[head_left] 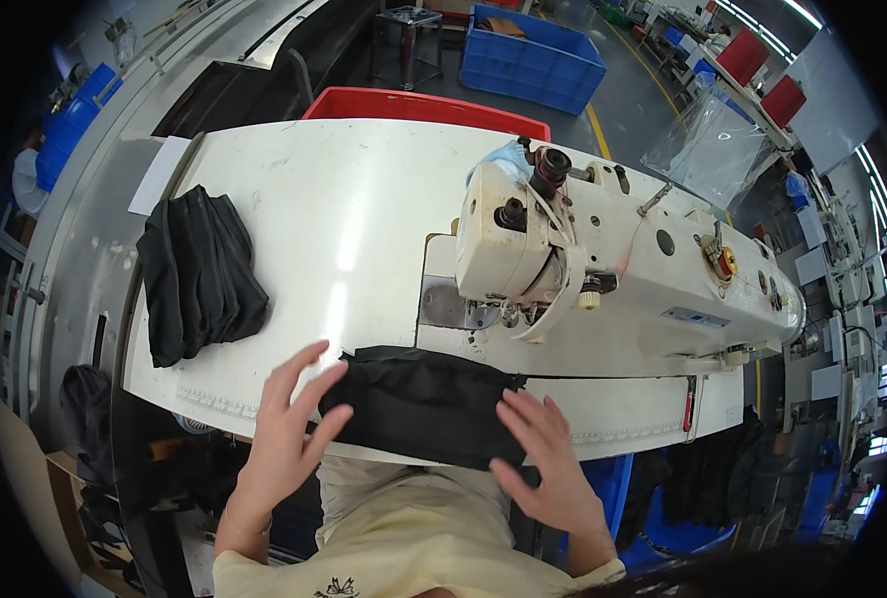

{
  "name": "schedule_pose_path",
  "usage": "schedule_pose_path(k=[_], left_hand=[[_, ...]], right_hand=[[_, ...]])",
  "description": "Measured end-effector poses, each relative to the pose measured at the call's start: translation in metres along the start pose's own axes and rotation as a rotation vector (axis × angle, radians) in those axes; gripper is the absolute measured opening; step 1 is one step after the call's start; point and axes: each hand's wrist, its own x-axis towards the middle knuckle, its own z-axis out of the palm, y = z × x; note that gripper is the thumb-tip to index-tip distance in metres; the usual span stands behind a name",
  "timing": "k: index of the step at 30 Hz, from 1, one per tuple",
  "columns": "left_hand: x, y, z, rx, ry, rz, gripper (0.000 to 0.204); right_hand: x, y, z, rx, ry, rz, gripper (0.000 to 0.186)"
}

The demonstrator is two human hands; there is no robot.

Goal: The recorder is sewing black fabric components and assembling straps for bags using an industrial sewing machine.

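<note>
A folded piece of black cloth (pixel 419 407) lies flat at the table's front edge, between my two hands. My left hand (pixel 289 424) is at the cloth's left end, fingers spread, with the fingertips close to or touching its edge. At the right end, my right hand (pixel 548 458) has its fingers apart, and its thumb and fingertips meet the cloth's edge. Neither hand is closed round the cloth. Just beyond the cloth stands a white sewing machine (pixel 613 259), its metal plate (pixel 453 304) under the needle area.
A stack of folded black cloth (pixel 202 274) sits on the left of the white table (pixel 304 189). Behind the table are a red bin (pixel 414 103) and a blue crate (pixel 533 62). A small red tool (pixel 689 404) lies near the right front edge. Dark cloth hangs below right.
</note>
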Motion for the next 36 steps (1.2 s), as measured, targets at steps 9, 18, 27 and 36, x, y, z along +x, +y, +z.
schedule_pose_path(k=[9,18,27,36], left_hand=[[0.04,-0.05,0.025,-0.389,-0.022,-0.165,0.015],[0.039,-0.036,0.011,-0.185,-0.078,0.013,0.013],[0.047,-0.045,0.018,-0.453,-0.111,-0.179,0.022],[0.027,-0.027,0.06,0.472,-0.267,0.293,0.076]], right_hand=[[0.039,0.044,0.029,0.67,0.623,0.304,0.009],[0.049,0.04,0.046,0.282,0.582,0.038,0.014],[0.054,0.042,0.034,0.639,0.45,0.331,0.016],[0.058,0.033,0.051,-0.354,0.211,-0.078,0.07]])
